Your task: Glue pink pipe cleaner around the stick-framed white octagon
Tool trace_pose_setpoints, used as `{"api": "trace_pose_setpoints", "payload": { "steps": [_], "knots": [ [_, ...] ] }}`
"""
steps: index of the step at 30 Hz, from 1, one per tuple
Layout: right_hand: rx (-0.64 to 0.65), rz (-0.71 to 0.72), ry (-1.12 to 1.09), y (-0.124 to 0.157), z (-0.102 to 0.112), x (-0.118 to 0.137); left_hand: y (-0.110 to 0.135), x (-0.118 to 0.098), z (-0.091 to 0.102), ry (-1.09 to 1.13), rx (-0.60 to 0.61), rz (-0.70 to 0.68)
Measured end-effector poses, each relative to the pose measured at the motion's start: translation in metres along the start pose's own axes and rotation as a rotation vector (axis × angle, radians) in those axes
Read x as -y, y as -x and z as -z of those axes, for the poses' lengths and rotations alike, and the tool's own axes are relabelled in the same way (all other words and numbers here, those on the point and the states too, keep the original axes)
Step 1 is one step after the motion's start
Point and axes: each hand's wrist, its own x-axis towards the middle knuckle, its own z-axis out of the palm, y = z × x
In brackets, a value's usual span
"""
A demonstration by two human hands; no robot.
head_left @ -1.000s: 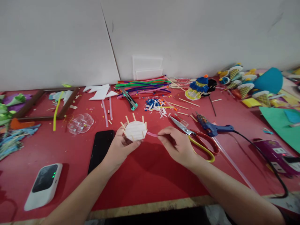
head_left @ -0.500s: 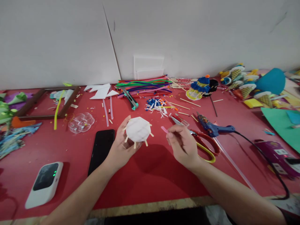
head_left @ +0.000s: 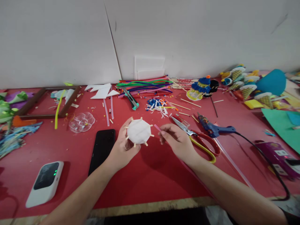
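My left hand (head_left: 123, 145) grips a white eight-sided craft piece (head_left: 139, 132) from its left side and below. Short wooden stick ends stick out around its rim. Between the thumb and fingers of my right hand (head_left: 177, 140) is a pink strip (head_left: 157, 127), perhaps a straw. Its tip points at the right edge of the white piece, with a small gap between them. A thin pink line also shows along my right forearm; I cannot tell whether it belongs to the same strip. Red-and-yellow-handled scissors (head_left: 193, 132) lie just beyond my right hand.
A black phone (head_left: 102, 151) and a white device (head_left: 44, 184) lie to the left. At the right are a blue glue gun (head_left: 214, 127) with its cord and a purple box (head_left: 278, 159). Behind lie a cutter (head_left: 130, 99), coloured pipe cleaners (head_left: 145, 83) and small scraps (head_left: 157, 104).
My right hand has moved left with the pink strip, bringing its tip close to the white piece. That piece has turned slightly in my left hand. More of the scissors' blades now shows.
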Motion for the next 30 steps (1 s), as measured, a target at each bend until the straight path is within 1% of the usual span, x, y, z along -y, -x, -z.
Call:
{"api": "trace_pose_setpoints", "payload": {
  "steps": [2, 7, 10, 12, 14, 16, 17, 18, 20, 22, 24, 27, 30],
  "knots": [
    [0.011, -0.057, -0.043, -0.001, 0.000, 0.000, 0.000, 0.000, 0.000, 0.031, 0.019, 0.022],
    [0.027, -0.153, -0.215, -0.002, -0.004, 0.001, -0.001, -0.004, -0.004, 0.235, 0.024, 0.098],
    [0.005, -0.205, -0.369, -0.003, -0.006, -0.002, -0.002, -0.011, -0.004, 0.231, -0.004, 0.113],
    [-0.074, -0.238, -0.487, -0.006, -0.005, -0.005, -0.002, -0.015, -0.004, 0.191, -0.036, 0.127],
    [-0.217, -0.227, -0.587, -0.010, -0.001, -0.009, -0.002, -0.017, -0.004, 0.182, -0.060, 0.151],
    [-0.366, -0.183, -0.649, -0.016, 0.005, -0.011, -0.003, -0.018, -0.005, 0.203, -0.072, 0.185],
    [-0.408, -0.166, -0.662, -0.018, 0.008, -0.011, -0.003, -0.018, -0.006, 0.213, -0.076, 0.199],
    [-0.419, -0.159, -0.665, -0.020, 0.010, -0.010, -0.003, -0.018, -0.006, 0.217, -0.082, 0.209],
    [-0.361, -0.162, -0.645, -0.020, 0.013, -0.006, -0.004, -0.018, -0.006, 0.218, -0.094, 0.207],
    [-0.248, -0.158, -0.583, -0.018, 0.012, -0.002, -0.005, -0.018, -0.006, 0.214, -0.089, 0.192],
    [-0.144, -0.123, -0.471, -0.013, 0.009, 0.000, -0.007, -0.019, -0.005, 0.189, -0.064, 0.172],
    [-0.066, 0.016, -0.200, -0.003, 0.005, 0.001, -0.008, -0.022, -0.003, 0.120, -0.056, 0.138],
    [-0.043, 0.236, 0.089, 0.004, 0.004, 0.003, -0.007, -0.023, -0.003, 0.116, -0.088, 0.131]
  ]
}}
